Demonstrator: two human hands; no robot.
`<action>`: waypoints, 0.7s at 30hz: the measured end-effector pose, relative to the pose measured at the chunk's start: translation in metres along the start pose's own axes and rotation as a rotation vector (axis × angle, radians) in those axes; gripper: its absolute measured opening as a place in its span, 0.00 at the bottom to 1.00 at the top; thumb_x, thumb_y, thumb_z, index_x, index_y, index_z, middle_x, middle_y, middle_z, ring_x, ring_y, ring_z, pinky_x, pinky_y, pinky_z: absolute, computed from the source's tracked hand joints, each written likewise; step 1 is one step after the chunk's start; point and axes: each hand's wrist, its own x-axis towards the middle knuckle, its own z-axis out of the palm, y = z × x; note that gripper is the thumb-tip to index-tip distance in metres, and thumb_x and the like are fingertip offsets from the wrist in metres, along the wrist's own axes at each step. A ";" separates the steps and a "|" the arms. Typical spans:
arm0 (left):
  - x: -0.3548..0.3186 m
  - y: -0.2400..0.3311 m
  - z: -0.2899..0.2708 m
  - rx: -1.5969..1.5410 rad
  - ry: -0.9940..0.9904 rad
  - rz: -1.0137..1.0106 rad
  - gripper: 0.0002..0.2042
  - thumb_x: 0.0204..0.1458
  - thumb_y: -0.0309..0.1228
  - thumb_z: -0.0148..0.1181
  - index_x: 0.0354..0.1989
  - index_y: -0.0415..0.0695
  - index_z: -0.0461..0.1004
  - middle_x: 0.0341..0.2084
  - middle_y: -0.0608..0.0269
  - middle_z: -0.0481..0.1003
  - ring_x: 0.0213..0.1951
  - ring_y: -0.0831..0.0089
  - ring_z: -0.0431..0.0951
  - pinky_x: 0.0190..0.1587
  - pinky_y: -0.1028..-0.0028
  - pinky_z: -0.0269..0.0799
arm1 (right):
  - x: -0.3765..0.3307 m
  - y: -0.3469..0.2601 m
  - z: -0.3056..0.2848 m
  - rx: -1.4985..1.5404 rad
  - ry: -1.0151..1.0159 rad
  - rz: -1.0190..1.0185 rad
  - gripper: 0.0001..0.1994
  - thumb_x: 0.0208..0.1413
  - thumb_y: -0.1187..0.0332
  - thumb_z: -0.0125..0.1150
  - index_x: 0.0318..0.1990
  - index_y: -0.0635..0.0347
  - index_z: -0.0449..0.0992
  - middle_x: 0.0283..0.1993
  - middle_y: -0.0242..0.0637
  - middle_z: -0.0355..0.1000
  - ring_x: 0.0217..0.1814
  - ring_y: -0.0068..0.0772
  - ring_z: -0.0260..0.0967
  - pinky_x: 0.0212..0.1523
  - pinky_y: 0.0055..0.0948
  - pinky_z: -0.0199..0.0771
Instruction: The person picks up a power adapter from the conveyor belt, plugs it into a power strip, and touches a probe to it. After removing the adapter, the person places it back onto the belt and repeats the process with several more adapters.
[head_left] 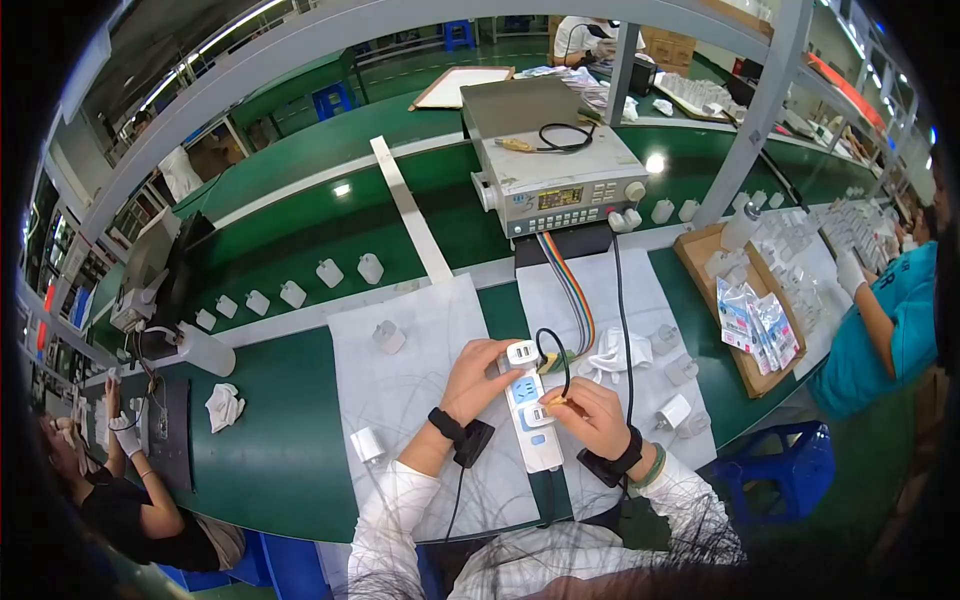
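White charger (522,353), two ports: at far end of wht pwr strip (541,456), center of bench. L hand (476,380): thumb & index touching charger's left side; can't tell if clamped. R hand (592,413): thumb & fingers together, clamped on yellow connector (556,401), just above second charger (537,415), which sits nearer on strip. Blk cable loop (566,370) stands just far of R hand.

Right of strip: crumpled wht cloth (618,356); loose wht adapter (674,410) farther right, near clear-looking pcs. Left sheet: one wht block (367,445) near L forearm, one translucent unit (388,337) toward far edge. Six similar units (293,294) in a row, far left.

Far center: gray test instr. (560,170), display lit; multicolor ribbon cable (573,285) runs from its front toward strip. Far right: cardboard tray (780,373) w/ packaged items; co-worker (885,325) in teal alongside, gloved.
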 end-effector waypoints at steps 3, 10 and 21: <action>0.000 0.001 0.001 -0.083 0.024 0.011 0.22 0.47 0.30 0.64 0.53 0.47 0.73 0.46 0.60 0.73 0.49 0.65 0.69 0.52 0.71 0.65 | 0.000 -0.004 -0.002 -0.036 -0.013 -0.030 0.06 0.55 0.71 0.60 0.38 0.60 0.79 0.29 0.34 0.68 0.26 0.27 0.67 0.28 0.23 0.68; 0.044 0.006 -0.045 -0.184 0.268 0.108 0.23 0.46 0.26 0.64 0.54 0.47 0.72 0.43 0.60 0.73 0.45 0.66 0.72 0.49 0.72 0.68 | 0.007 -0.002 -0.004 0.040 -0.109 0.042 0.09 0.53 0.68 0.63 0.40 0.59 0.78 0.29 0.35 0.68 0.26 0.29 0.68 0.28 0.23 0.68; 0.203 -0.036 -0.077 1.158 -0.230 -0.236 0.18 0.40 0.36 0.63 0.44 0.54 0.76 0.39 0.60 0.78 0.46 0.59 0.77 0.41 0.59 0.74 | 0.002 0.010 0.004 0.107 -0.153 -0.012 0.11 0.53 0.62 0.65 0.41 0.55 0.78 0.31 0.33 0.70 0.27 0.30 0.70 0.28 0.24 0.70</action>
